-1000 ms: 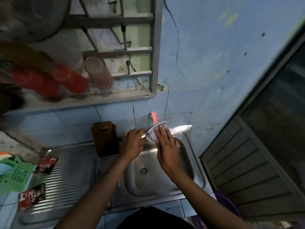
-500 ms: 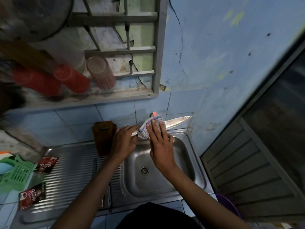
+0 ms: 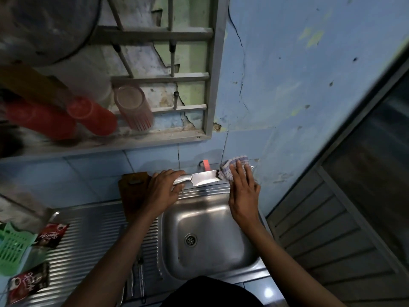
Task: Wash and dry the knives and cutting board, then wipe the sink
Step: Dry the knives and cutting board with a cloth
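Two red sachets [image 3: 51,235] [image 3: 27,284] on drainboard carried white script lettering; too blurred to be read.

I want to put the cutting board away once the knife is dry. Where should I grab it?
Probably by its top edge, near the handle slot, from above: the cutting board stands upright against the tiled wall behind the drainboard, and the left hand covers its right side.
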